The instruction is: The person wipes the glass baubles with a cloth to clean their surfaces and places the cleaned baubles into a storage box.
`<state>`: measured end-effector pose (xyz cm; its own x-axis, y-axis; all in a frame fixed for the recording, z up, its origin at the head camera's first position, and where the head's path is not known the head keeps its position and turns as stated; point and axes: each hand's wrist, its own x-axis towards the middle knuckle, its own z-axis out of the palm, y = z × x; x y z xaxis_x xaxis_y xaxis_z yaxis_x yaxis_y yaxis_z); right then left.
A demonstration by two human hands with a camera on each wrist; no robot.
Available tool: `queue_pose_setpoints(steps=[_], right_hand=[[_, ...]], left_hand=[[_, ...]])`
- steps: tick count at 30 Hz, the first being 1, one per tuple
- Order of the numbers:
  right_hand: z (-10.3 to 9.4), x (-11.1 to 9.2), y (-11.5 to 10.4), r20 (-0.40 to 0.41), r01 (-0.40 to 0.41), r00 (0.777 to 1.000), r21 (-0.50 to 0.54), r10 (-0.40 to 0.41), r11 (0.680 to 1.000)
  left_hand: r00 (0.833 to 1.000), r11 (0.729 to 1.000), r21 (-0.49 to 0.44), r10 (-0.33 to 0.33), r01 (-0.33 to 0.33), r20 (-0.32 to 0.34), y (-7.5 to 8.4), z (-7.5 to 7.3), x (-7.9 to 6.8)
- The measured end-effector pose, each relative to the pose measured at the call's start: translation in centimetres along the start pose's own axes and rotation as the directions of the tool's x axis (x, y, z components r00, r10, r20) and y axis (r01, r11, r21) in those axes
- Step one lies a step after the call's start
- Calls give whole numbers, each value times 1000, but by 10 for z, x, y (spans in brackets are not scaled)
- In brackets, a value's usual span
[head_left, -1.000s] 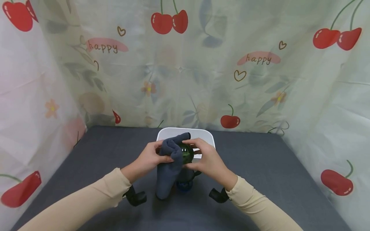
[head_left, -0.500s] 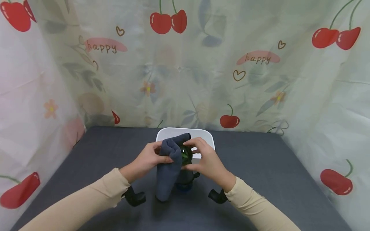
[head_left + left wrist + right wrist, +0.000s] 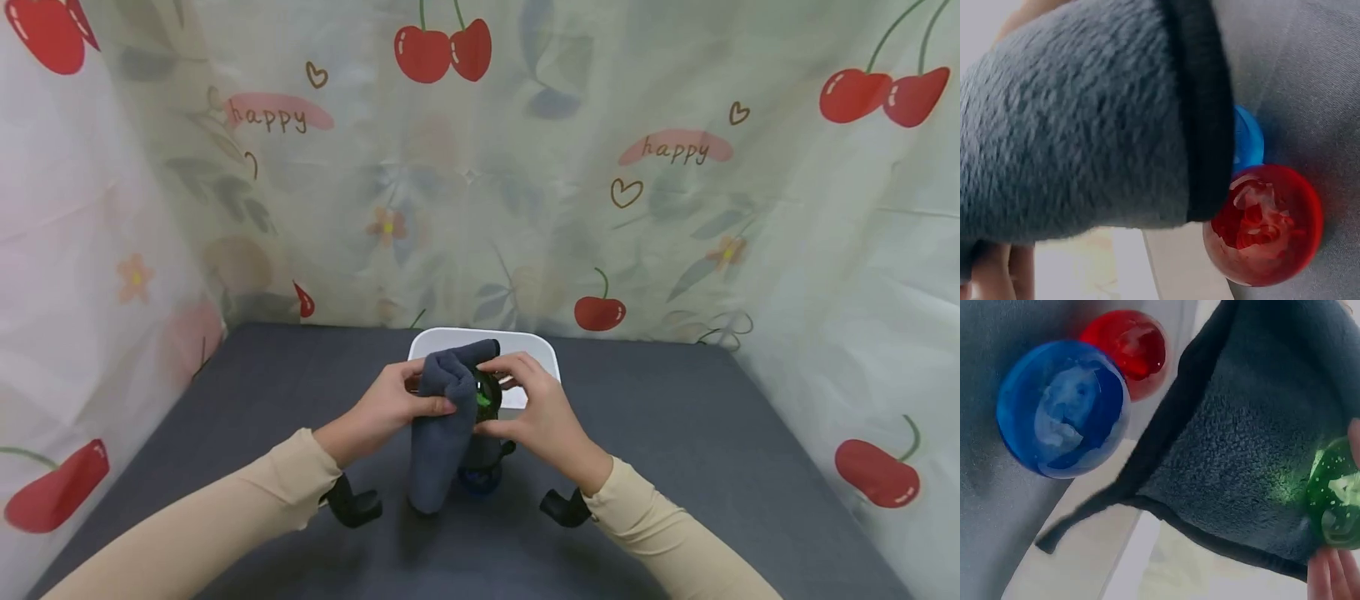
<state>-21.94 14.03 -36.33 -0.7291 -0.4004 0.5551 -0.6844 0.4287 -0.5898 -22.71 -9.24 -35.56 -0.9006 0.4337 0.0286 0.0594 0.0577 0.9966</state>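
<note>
My left hand grips a bunched dark grey cloth between thumb and fingers, its lower part hanging down over the table. Against the cloth's right side, a clear green ball is held by my right hand, thumb below and fingers above. The right wrist view shows the green ball pressed close to the fleecy side, tiny bubbles or drops on it. Below the hands lie a clear blue ball and a clear red ball, side by side. The red ball is hidden in the head view.
A white plastic bin stands just behind the hands, partly covered by them and the cloth. Dark grey fabric covers the table. A printed curtain encloses the back and sides. Black camera mounts jut out below both wrists.
Both hands keep nearly the same place and grip on the cloth and green ball. The bright patch inside the green ball looks different, and the head view has shifted slightly.
</note>
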Motion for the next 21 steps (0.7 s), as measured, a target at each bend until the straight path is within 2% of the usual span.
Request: queue_pose_setpoints(steps=[2, 4, 7, 9, 12, 14, 19, 21], right_hand=[[-3, 1, -2, 6, -64, 998, 49, 63, 997], [-5, 2, -3, 19, -161, 987, 144, 160, 976], [-6, 2, -3, 77, -297, 955, 305, 287, 905], [-6, 2, -3, 130, -348, 938, 372, 323, 861], [-5, 2, -1, 199, -380, 924, 415, 325, 827], [-7, 2, -1, 214, -379, 924, 409, 317, 830], [-17, 3, -3, 193, -342, 936, 310, 294, 887], [-20, 4, -4, 190, -334, 938, 281, 289, 900]], left_hand=[[999, 1000, 3, 24, -24, -23, -2, 0, 0], [999, 1000, -10, 29, -30, -36, -3, 0, 1], [1000, 999, -44, 9, -10, -24, -3, 1, 1], [1000, 998, -65, -4, 3, -11, -3, 1, 1], [1000, 998, -62, -5, 5, -3, -2, 2, 1], [1000, 999, -37, 6, -6, -13, -2, 2, 2], [998, 999, 24, 42, -41, -39, -5, 2, 1], [998, 999, 24, 46, -45, -44, -7, 2, 1]])
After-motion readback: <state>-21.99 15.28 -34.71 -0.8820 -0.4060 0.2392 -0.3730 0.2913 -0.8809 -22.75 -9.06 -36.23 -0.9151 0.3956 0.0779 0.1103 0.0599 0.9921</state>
